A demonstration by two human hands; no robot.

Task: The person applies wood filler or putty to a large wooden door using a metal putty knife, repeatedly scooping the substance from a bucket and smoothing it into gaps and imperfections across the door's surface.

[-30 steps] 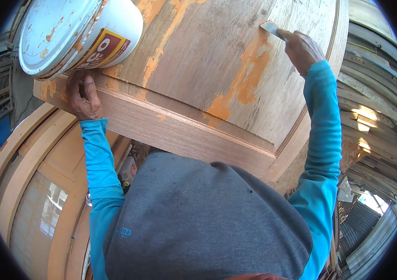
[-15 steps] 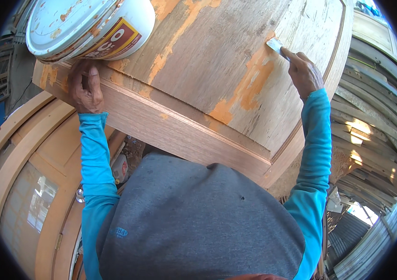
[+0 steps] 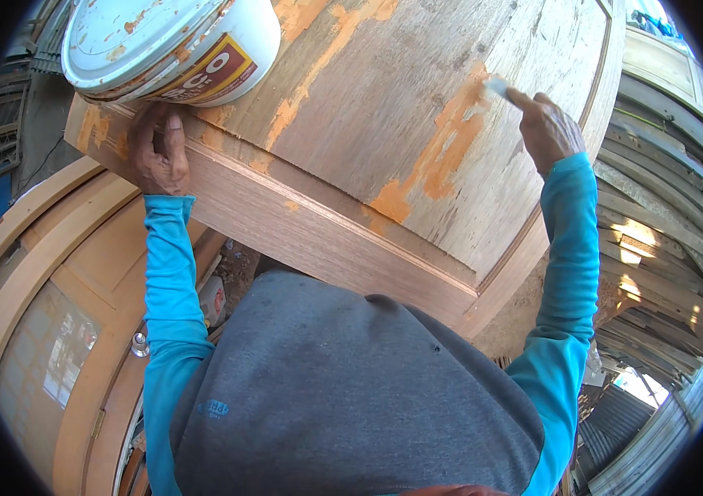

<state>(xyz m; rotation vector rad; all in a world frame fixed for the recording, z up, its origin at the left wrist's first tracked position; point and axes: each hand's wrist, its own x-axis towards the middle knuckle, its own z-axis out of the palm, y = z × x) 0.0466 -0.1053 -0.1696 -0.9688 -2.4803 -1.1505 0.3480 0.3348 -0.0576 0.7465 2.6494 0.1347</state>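
My right hand (image 3: 551, 131) is closed around a putty knife (image 3: 497, 87), its pale blade slightly blurred. The blade is beside the upper end of an orange filler streak (image 3: 442, 149) on a wooden panel door (image 3: 351, 132). My left hand (image 3: 161, 153) is at the door's near left edge, just below a white lidded bucket (image 3: 240, 62). Its thumb points up and its fingers curl in; what they grip, if anything, is hidden. Orange smears mark the bucket's lid and rim.
More orange filler patches (image 3: 318, 70) run along the door's left part. Below left stand other wooden doors (image 3: 78, 289), one with a glass pane and a round knob (image 3: 140, 345). Stacked timber boards (image 3: 657, 190) lie at the right.
My right hand with the putty knife has moved slightly right and down, and the blade has come off the filler streak's top. My left hand still stays by the bucket.
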